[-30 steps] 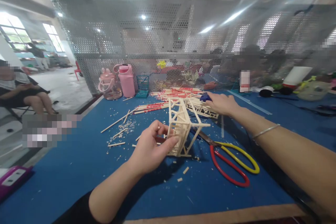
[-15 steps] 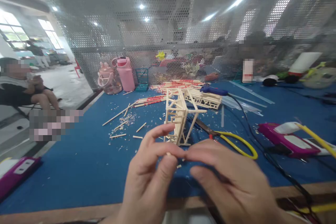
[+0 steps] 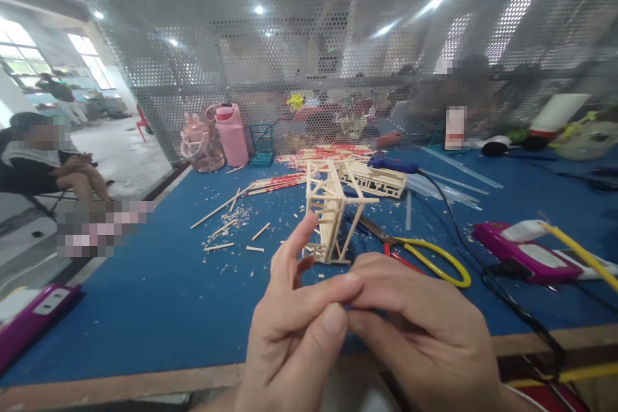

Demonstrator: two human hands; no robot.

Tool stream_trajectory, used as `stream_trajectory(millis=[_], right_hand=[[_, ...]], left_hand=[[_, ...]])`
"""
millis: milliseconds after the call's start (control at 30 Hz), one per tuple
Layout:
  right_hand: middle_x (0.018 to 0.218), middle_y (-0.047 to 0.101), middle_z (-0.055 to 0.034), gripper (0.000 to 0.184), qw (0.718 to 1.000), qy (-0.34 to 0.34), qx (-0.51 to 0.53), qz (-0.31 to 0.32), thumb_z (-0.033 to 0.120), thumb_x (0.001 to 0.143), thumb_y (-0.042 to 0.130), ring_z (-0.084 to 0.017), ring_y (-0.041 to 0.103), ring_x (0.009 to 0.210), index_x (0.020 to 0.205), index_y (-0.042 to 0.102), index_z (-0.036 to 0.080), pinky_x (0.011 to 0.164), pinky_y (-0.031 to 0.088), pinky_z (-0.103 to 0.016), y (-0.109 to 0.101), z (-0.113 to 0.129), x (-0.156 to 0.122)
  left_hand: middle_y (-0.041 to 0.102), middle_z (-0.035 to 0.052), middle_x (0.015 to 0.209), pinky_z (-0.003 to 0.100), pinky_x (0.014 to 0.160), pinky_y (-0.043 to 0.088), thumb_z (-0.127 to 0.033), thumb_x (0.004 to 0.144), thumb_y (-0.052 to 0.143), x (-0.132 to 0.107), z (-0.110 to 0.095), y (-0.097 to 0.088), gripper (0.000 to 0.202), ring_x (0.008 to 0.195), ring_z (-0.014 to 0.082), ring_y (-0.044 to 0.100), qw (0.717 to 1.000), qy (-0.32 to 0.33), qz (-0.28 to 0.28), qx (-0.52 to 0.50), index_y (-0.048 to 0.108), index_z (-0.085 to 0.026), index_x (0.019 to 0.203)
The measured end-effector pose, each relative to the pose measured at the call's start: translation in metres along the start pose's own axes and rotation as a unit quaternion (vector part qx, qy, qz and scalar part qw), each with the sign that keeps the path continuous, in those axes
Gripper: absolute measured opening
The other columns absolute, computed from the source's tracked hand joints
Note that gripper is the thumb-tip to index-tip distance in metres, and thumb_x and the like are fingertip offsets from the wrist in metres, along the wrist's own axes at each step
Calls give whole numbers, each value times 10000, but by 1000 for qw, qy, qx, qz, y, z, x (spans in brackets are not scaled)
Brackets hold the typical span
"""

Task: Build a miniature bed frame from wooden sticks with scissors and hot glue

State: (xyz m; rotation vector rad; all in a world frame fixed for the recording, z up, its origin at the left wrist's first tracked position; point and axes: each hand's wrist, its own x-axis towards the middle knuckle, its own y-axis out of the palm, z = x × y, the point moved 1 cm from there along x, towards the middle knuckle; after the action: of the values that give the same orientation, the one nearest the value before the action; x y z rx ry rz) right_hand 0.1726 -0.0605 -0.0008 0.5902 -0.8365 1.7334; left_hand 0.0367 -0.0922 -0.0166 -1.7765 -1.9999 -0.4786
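Observation:
My left hand (image 3: 302, 328) and my right hand (image 3: 420, 322) meet low in front of me, thumbs and forefingers pinched together at the tips. Whatever lies between the fingertips is hidden. The left little finger sticks up in front of a small frame model (image 3: 333, 212) built from thin wooden sticks, which stands on the blue tabletop (image 3: 159, 309) just beyond my hands. Right of the model lie scissors (image 3: 434, 264) with a yellow loop handle and dark blades, with a red handle (image 3: 400, 256) beside them.
Behind the model lie a flat stick lattice (image 3: 374, 179), a blue glue gun (image 3: 393, 164), red-marked sticks (image 3: 280, 183) and clear glue sticks (image 3: 444, 193). Magenta power strips (image 3: 531, 257) flank the table. A pink bottle (image 3: 232, 135) stands by the mesh panel (image 3: 270, 64); a person (image 3: 43, 161) sits left.
My hands have shifted slightly right and their fingertips have closed together. A small pale piece that showed at the left thumb is now hidden. The left little finger has lifted.

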Motion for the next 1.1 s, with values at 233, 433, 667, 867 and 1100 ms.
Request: stream_trajectory(millis=[233,433,667,867,1100], right_hand=[[641,669,13,86,995,8,-69,-73,190,796,626,-152,598,585,769,644,270,556,498,-303,0,-5,0],[621,649,36,95,984,-82,-155,-23,124,773,654,-101,579,560,739,625,208,611,449,-280,-7,-7,8],[637,662,38,95,974,-79,-210,-34,132,785,646,-98,598,580,723,617,197,660,444,-280,-9,-8,15],[675,697,30,90,959,22,-264,-100,203,794,628,-125,619,628,712,661,222,603,452,-254,-7,-19,28],[599,667,25,131,976,169,-115,-79,285,775,596,-109,582,519,697,674,213,470,444,-210,-5,-13,34]], left_hand=[[645,11,730,223,643,501,-267,731,703,13,-8,0,32,691,139,585,996,-66,-48,-21,716,-239,739],[628,-1,602,187,575,466,-280,727,681,21,-16,0,158,585,100,542,979,-201,2,-25,661,-174,611],[659,9,682,212,641,471,-320,764,643,29,-10,0,166,667,114,568,982,-188,25,-22,678,-184,676],[610,-9,738,226,594,460,-241,792,578,66,-8,-14,151,654,111,552,989,13,-98,105,620,-204,932],[585,2,811,255,689,465,-128,771,595,77,-19,-20,150,758,125,554,886,325,-2,329,606,-204,901]])
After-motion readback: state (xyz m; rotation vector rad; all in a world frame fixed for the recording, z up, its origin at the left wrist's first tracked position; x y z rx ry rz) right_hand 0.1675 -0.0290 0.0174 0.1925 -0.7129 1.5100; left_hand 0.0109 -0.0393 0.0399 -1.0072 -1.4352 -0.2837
